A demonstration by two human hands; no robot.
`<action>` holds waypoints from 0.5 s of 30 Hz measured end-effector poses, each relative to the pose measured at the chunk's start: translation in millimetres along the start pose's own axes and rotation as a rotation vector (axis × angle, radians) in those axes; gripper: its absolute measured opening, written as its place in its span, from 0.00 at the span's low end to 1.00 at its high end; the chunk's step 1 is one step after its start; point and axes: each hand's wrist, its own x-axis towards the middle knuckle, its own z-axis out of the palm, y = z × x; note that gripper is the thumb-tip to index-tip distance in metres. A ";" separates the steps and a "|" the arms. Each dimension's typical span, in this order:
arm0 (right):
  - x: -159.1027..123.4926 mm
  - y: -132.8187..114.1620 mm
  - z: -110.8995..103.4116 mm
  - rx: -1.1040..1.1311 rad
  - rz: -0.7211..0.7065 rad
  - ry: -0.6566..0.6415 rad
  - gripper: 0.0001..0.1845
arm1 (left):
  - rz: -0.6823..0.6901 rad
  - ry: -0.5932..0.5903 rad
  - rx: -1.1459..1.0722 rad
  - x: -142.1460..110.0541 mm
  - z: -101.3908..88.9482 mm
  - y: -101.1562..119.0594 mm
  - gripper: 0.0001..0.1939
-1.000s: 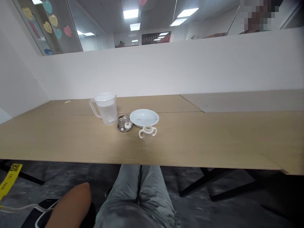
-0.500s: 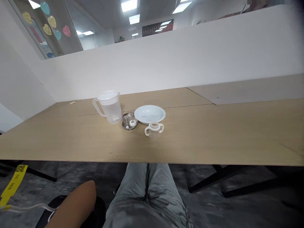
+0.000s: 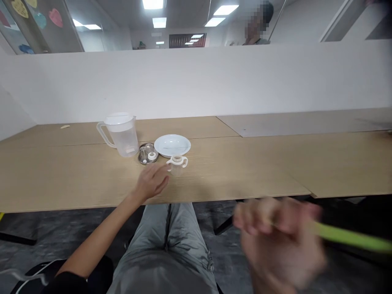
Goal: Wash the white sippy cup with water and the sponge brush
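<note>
A clear sippy cup (image 3: 177, 168) with a white ring and two white handles stands upright on the table. My left hand (image 3: 153, 179) reaches over the table edge beside it, fingers loosely extended; the fingertips are at the left handle, and I cannot tell if they touch. My right hand (image 3: 280, 241), large and smeared by motion, is raised close to the camera with fingers curled round a yellow-green strip (image 3: 355, 237) that runs to the right edge. Behind the cup lie a white plate (image 3: 172, 141) and a small metal dish (image 3: 141, 160) with clear and white parts in it.
A clear plastic pitcher (image 3: 124, 139) with a lid and handle stands left of the dish. The wooden table (image 3: 232, 171) meets a white wall (image 3: 199, 81) with a window above. A person (image 3: 260, 24) is behind the glass. A small pale piece (image 3: 65, 126) lies far left.
My left hand has come up over the table to the cup. My right hand has entered from below with the yellow-green strip. The view has turned right; the objects stay put.
</note>
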 end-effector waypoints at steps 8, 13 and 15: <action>2.0 108.1 15.2 0.066 0.401 0.129 0.26 | -0.497 -0.093 -0.161 27.9 87.6 -20.7 0.40; -17.7 126.2 1.2 0.063 0.559 0.143 0.29 | -0.615 -0.145 -0.257 28.6 95.0 -17.8 0.41; -15.8 128.5 -1.1 0.041 0.582 0.133 0.30 | -0.615 -0.136 -0.342 28.6 94.1 -17.6 0.40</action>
